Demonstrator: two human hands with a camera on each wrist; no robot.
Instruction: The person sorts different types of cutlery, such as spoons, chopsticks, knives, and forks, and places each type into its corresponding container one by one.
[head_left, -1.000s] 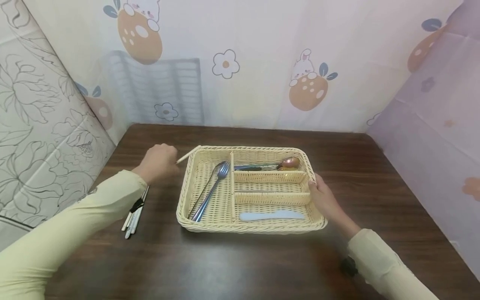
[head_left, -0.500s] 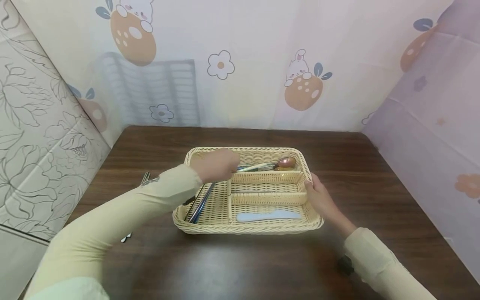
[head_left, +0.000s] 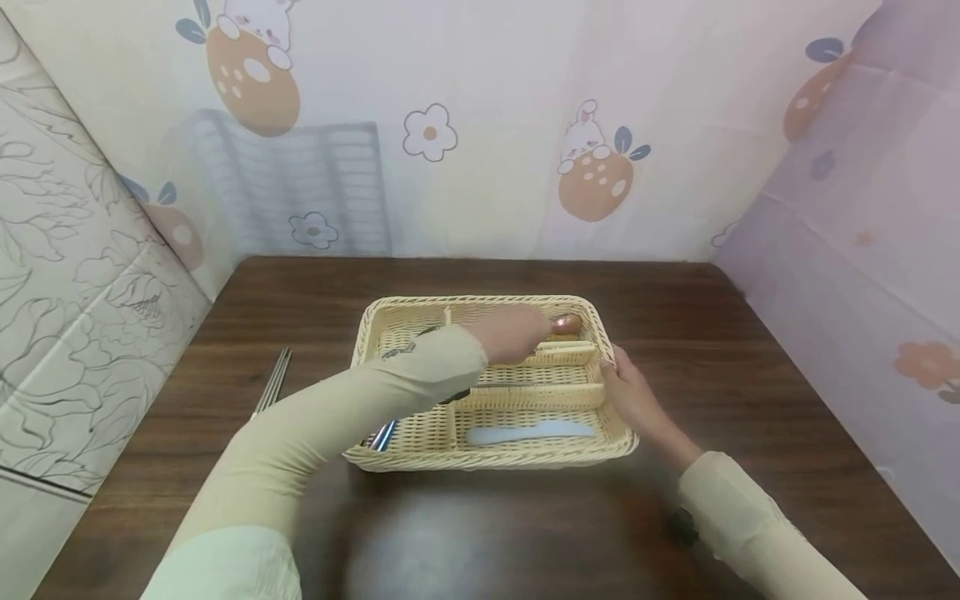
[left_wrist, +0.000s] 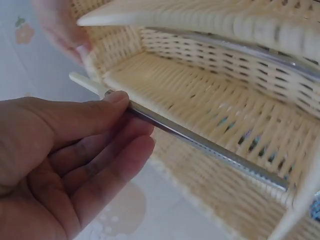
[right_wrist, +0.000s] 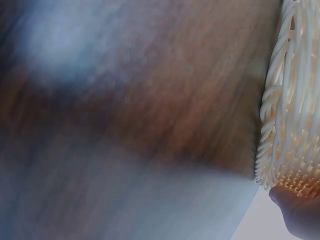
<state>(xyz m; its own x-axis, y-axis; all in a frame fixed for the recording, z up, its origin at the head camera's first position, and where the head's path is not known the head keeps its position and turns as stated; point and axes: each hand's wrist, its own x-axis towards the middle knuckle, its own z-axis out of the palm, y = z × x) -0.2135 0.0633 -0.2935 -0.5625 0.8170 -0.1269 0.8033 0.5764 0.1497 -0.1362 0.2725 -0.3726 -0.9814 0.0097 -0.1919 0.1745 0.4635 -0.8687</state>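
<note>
My left hand [head_left: 517, 333] is over the upper right part of a cream woven cutlery basket [head_left: 525, 461]. In the left wrist view its thumb and fingers pinch a chopstick [left_wrist: 185, 134] with a metal shaft and white end. The chopstick lies along a woven divider; whether they touch, I cannot tell. My right hand [head_left: 633, 400] grips the basket's right rim. Copper-coloured spoons [head_left: 566, 325] sit in the far right compartment, partly behind the left hand. A pale blue plastic knife [head_left: 532, 432] lies in the nearest one. Dark shiny handles [head_left: 382, 437] show in the left compartment, mostly hidden by my sleeve.
Several slim metal sticks [head_left: 273, 382] lie on the dark wooden table [head_left: 480, 533] left of the basket, partly behind the left arm. Patterned cloth walls [head_left: 495, 167] stand at the back and both sides. Another metal rod [left_wrist: 240, 50] shows in a neighbouring compartment.
My left hand has moved right with the chopstick, from beside the basket's left rim to above its right compartments. The right hand has kept its grip on the rim.
</note>
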